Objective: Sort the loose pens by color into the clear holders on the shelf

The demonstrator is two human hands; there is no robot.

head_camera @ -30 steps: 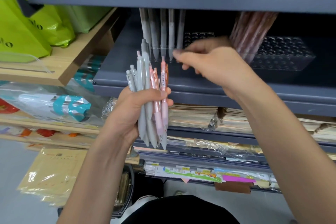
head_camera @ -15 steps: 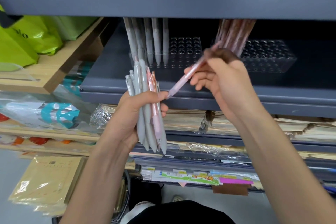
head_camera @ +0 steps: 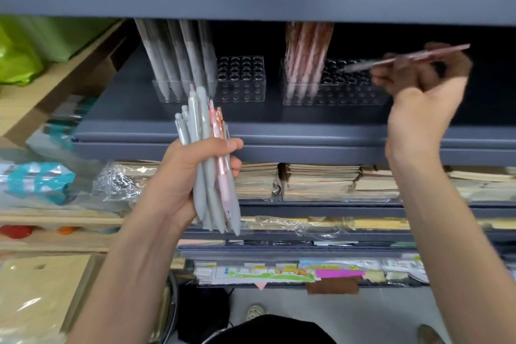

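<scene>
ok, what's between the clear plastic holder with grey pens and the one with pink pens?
Nothing. The head view shows only a narrow strip of bare dark grey metal shelf between the clear grey-pen holder and the clear pink-pen holder.

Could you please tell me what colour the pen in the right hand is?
The pen is pink; head view.

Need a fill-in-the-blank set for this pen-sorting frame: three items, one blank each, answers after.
1. The left hand grips a bundle of pens that is mostly ____, with a few pink.
2. The right hand holds one pen whose colour is ____.
3. The pink pens already sorted stand in the ____ clear holder.

Missing words: grey; pink; right.
</scene>
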